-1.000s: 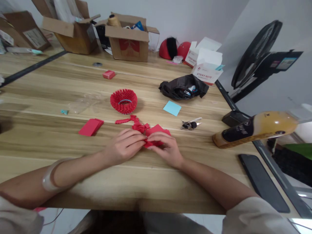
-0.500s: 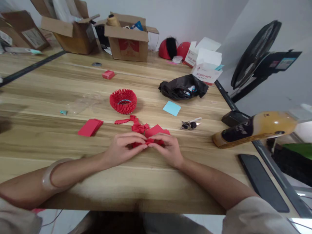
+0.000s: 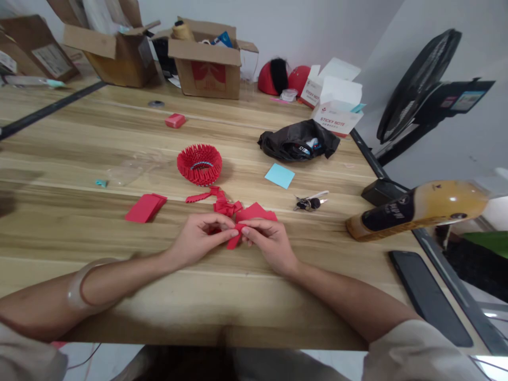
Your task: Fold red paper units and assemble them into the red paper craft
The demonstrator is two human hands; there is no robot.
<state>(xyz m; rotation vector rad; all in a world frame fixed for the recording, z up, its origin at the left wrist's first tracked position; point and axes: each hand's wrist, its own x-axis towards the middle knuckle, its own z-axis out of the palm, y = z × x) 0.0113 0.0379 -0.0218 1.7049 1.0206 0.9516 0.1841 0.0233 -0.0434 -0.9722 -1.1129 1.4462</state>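
Observation:
My left hand [image 3: 204, 238] and my right hand [image 3: 270, 241] meet at the middle of the table, both pinching a small folded strip of red paper [image 3: 233, 242]. One end of the strip points down toward me. Just behind my fingers lie red paper sheets [image 3: 256, 211] and a pile of small folded red pieces [image 3: 225, 206]. Farther back stands a round red bowl [image 3: 199, 165] made of many folded pieces, with a light blue ring inside. A stack of red paper [image 3: 145, 207] lies left of my left hand.
Right of my hands are keys [image 3: 310, 203], a blue sheet [image 3: 280, 175], a tipped bottle [image 3: 413, 209] and a phone [image 3: 431, 297]. Behind them lies a black bag [image 3: 299, 142]. Cardboard boxes [image 3: 208, 66] and a sticky note box [image 3: 337, 117] stand at the back.
The red strip between my fingers has turned, and one end now hangs toward me. My fingertips have shifted slightly around it.

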